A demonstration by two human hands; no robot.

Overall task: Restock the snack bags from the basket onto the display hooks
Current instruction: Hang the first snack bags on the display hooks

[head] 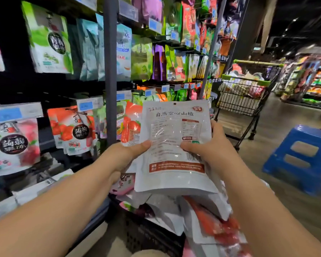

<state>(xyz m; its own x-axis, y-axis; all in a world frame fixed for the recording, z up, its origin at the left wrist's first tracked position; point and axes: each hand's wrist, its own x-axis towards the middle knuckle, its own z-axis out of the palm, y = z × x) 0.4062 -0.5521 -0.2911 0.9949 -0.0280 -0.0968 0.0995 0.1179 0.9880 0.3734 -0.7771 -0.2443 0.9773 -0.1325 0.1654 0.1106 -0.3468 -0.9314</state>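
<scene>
I hold a white snack bag upright in front of me, its printed back side facing me, a small hang hole at its top edge. My left hand grips its left edge, thumb on the front. My right hand grips the right edge, thumb pressed near the barcode. Below the bag, a dark basket holds several more white and red snack bags. Display hooks with hanging red-fruit bags stand at the left.
A grey upright post divides the hook wall. More hanging bags fill the racks above. A shopping cart loaded with goods stands ahead right, a blue plastic stool sits on the aisle floor at right.
</scene>
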